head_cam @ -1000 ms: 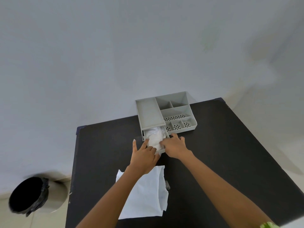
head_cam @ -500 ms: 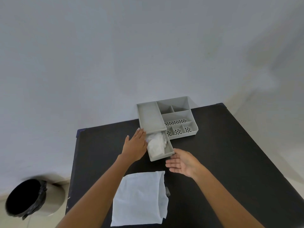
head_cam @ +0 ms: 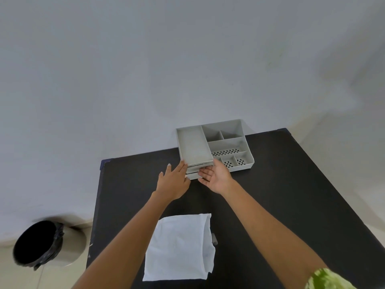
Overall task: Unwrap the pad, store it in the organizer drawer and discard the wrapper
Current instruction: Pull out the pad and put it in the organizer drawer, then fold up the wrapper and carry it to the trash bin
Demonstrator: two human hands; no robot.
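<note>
The grey organizer (head_cam: 227, 142) stands at the back of the black table (head_cam: 281, 195), its top split into several compartments. Its drawer (head_cam: 192, 172) is pushed in under the left part, so the pad is hidden inside. My left hand (head_cam: 174, 182) lies flat with its fingertips against the organizer's front left corner. My right hand (head_cam: 216, 176) is palm up, fingers spread, touching the drawer front. Neither hand holds anything. The white wrapper (head_cam: 179, 247) lies flat on the table near the front, between my forearms.
A round bin (head_cam: 35, 243) with a black liner stands on the floor to the left of the table. A small grey piece (head_cam: 214, 239) pokes out beside the wrapper's right edge. A pale wall rises right behind the organizer.
The drawer, open with the white pad in it, has been pushed shut. My right hand moved forward to the drawer front; my left hand stayed at the organizer's left corner.
</note>
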